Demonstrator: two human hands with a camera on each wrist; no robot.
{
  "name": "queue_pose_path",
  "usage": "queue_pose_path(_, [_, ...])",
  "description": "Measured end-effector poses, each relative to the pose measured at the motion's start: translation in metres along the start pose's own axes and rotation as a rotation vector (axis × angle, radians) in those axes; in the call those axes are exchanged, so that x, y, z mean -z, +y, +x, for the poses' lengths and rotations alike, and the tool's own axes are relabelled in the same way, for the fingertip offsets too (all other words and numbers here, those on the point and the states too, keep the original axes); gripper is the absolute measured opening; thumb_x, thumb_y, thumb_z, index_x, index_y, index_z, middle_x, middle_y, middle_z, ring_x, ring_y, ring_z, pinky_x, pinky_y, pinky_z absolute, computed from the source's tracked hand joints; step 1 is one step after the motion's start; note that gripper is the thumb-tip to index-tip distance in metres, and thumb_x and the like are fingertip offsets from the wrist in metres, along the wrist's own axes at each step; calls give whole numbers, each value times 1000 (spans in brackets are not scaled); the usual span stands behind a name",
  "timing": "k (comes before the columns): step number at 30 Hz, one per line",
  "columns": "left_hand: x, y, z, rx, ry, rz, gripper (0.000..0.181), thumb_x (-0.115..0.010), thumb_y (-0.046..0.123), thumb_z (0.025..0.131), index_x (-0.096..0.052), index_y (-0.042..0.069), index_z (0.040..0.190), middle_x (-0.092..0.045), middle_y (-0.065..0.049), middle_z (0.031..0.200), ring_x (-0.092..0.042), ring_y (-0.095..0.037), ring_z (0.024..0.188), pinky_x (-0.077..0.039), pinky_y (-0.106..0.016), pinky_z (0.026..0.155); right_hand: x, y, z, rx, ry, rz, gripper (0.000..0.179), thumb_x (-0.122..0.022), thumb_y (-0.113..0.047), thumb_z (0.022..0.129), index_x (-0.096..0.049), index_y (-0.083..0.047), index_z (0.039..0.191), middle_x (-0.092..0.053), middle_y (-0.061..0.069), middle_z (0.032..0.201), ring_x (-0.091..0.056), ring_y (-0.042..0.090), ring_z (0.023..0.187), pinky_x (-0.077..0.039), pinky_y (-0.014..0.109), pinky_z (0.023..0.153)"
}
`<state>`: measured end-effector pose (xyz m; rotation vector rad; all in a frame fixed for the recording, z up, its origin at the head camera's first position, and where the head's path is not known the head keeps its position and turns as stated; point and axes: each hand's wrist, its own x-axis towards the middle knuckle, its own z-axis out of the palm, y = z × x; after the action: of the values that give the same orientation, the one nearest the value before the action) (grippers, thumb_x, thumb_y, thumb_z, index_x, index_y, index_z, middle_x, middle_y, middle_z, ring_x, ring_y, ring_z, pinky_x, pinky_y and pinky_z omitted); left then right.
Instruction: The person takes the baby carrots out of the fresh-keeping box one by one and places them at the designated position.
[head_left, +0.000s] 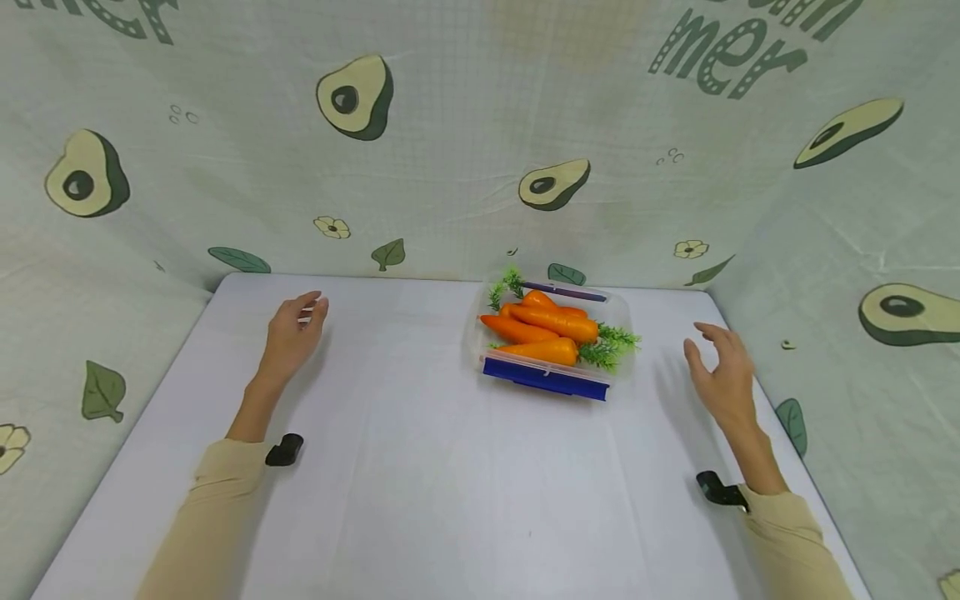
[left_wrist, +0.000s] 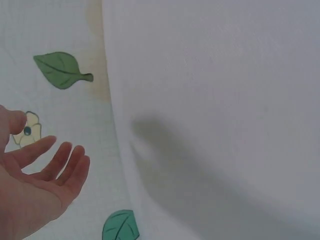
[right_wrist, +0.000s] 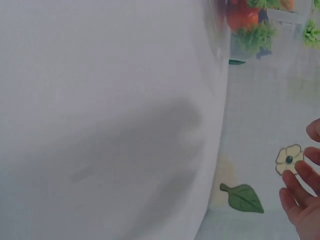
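Several orange carrots [head_left: 551,321] with green leafy tops [head_left: 606,346] lie in a clear plastic container [head_left: 619,312] at the back of the table. Blue clip flaps [head_left: 543,377] run along the container's near side. Left of it, my left hand [head_left: 295,333] hovers over the table, fingers loosely bent and holding nothing. My right hand [head_left: 723,379] is to the right of the container, apart from it, with thumb and fingers spread and nothing between them. In the right wrist view part of the container with carrots [right_wrist: 242,17] shows at the top right.
A white table [head_left: 420,467] spreads beneath both hands. Behind it and at both sides hangs a pale cloth [head_left: 450,167] printed with avocados, leaves and flowers. Each wrist wears a black camera, such as the left one [head_left: 285,450].
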<state>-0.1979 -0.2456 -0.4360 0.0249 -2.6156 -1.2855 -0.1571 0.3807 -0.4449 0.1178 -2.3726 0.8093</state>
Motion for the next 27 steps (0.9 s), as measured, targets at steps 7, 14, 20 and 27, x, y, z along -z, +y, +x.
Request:
queue_pose_path(7, [-17,16,2,1,-10,-58,50,-46,30,111,-51,-6,146,-53,-31,133,-53,-46,126,-43,-55,109,-11,-9,1,-58,44,88,34,-66,-4,98,-65,5,131,-65,25,123,-60,27,110,-38,9,96])
queue_pose_path(14, [-36,29,5,-1,-25,-123,49,-48,30,110,-53,-3,145,-55,-27,135,-53,-42,125,-44,-51,108,-22,-22,3,-187,24,200,34,-65,-10,101,-65,3,132,-65,21,125,-55,-9,103,-45,11,95])
queue_pose_path(20, [-56,39,10,2,-59,-181,47,-49,30,110,-55,-2,144,-57,-25,136,-54,-40,125,-44,-50,107,-33,-31,7,-292,-31,269,37,-62,-18,104,-63,0,135,-64,20,131,-58,-5,106,-47,17,99])
queue_pose_path(27, [-76,52,16,31,-121,-272,49,-50,36,110,-58,1,143,-59,-23,135,-56,-35,121,-48,-44,103,-45,-41,11,-413,-132,282,48,-56,-37,107,-58,-7,144,-60,13,141,-57,16,124,-46,23,105])
